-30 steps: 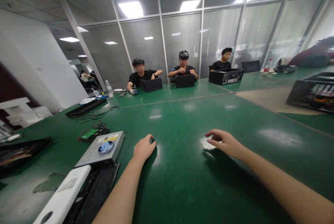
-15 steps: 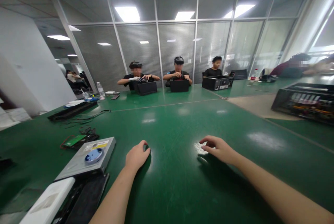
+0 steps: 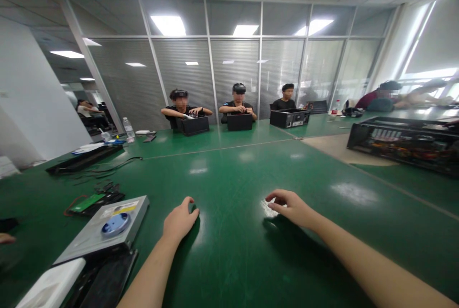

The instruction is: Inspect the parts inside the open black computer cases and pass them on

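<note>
My left hand (image 3: 181,219) rests low over the green tabletop (image 3: 229,255), thumb and forefinger apart, with nothing visible in it; its other fingers are mostly hidden. To its left lies a silver optical drive (image 3: 91,226) with a blue round item (image 3: 115,225) on top. My right hand (image 3: 291,208) is lightly curved above the table, thumb apart from the fingers, and holds nothing that I can see. Its fingertips are beside a bright light reflection on the surface.
Near the left edge are a white box-like item (image 3: 52,281), a black panel (image 3: 114,269), a green circuit board (image 3: 86,203) and another person's fingertips (image 3: 6,238). An open computer case (image 3: 405,145) stands at right. Across the table, several people work by black cases (image 3: 195,125).
The view has swung slightly to the right, so most things appear farther left. Fingertips of another person have come in at the left edge. My hands keep nearly the same pose.
</note>
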A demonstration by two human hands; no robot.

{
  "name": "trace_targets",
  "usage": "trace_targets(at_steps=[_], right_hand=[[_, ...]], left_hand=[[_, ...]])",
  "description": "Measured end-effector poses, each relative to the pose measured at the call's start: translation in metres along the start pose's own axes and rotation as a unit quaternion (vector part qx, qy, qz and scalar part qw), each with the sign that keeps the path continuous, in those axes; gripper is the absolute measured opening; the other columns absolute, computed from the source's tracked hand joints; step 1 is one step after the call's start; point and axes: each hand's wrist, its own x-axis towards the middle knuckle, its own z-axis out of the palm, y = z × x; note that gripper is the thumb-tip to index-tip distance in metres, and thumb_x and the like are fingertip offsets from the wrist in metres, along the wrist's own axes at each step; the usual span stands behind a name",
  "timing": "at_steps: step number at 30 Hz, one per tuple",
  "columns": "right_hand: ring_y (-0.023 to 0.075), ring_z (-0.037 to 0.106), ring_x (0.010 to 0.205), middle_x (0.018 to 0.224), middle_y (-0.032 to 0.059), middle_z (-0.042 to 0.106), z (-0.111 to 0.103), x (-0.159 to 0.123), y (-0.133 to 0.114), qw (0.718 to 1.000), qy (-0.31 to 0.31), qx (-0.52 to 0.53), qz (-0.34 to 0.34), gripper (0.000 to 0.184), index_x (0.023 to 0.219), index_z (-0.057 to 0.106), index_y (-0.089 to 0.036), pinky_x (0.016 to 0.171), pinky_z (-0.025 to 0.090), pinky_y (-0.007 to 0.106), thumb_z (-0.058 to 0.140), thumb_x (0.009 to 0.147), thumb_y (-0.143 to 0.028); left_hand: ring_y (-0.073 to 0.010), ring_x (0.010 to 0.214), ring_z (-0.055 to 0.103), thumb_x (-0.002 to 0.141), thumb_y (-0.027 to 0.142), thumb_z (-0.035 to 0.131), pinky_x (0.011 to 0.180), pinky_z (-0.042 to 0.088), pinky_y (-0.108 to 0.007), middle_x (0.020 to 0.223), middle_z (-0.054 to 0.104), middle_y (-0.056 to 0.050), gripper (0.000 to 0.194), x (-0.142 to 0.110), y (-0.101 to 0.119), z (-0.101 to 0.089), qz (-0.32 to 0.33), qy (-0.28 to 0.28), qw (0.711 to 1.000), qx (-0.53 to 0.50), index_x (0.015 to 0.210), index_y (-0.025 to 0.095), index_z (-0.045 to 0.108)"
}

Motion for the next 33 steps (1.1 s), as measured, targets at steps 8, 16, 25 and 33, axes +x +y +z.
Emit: trace_targets(at_steps=[8, 16, 25, 33], right_hand=[[0.0166, 0.062, 0.077, 0.09, 0.0054, 0.069, -0.003, -0.001, -0.007, 1.0, 0.009, 0.005, -0.008, 0.028, 0.107, 0.069, -0.018, 0.073, 0.05, 0.031, 0.063, 0.088, -0.037], [0.0161, 0.062, 0.076, 0.089, 0.005, 0.069, 0.0, 0.0, -0.006, 1.0, 0.004, -0.005, -0.015, 0.027, 0.107, 0.069, -0.018, 0.074, 0.051, 0.031, 0.064, 0.087, -0.037], [0.0164, 0.063, 0.077, 0.087, 0.005, 0.069, -0.001, -0.001, -0.012, 1.0, -0.013, -0.013, -0.006, 0.026, 0.107, 0.07, -0.018, 0.074, 0.051, 0.031, 0.064, 0.087, -0.033], [0.0172, 0.064, 0.084, 0.098, 0.0068, 0.068, -0.002, -0.007, -0.023, 0.99, 0.081, -0.037, -0.105, 0.022, 0.107, 0.068, -0.02, 0.081, 0.052, 0.032, 0.062, 0.089, -0.031]], left_hand=[[-0.0252, 0.082, 0.066, 0.087, 0.051, 0.047, 0.06, 0.037, -0.029, 0.087, 0.069, -0.005, 0.039, 0.002, 0.001, -0.002, -0.002, -0.012, 1.0, -0.009, 0.117, 0.028, 0.057], [-0.0239, 0.077, 0.066, 0.086, 0.052, 0.047, 0.06, 0.038, -0.03, 0.084, 0.068, -0.004, 0.04, 0.006, -0.001, -0.003, 0.001, -0.017, 1.0, -0.017, 0.115, 0.027, 0.058], [-0.0242, 0.08, 0.066, 0.087, 0.054, 0.044, 0.062, 0.04, -0.031, 0.088, 0.067, -0.004, 0.041, 0.009, -0.003, -0.003, -0.002, -0.039, 0.999, -0.012, 0.114, 0.027, 0.058], [-0.0242, 0.082, 0.067, 0.086, 0.058, 0.044, 0.062, 0.042, -0.03, 0.089, 0.069, -0.003, 0.043, 0.013, -0.007, -0.003, 0.003, -0.052, 0.998, -0.02, 0.112, 0.027, 0.06]])
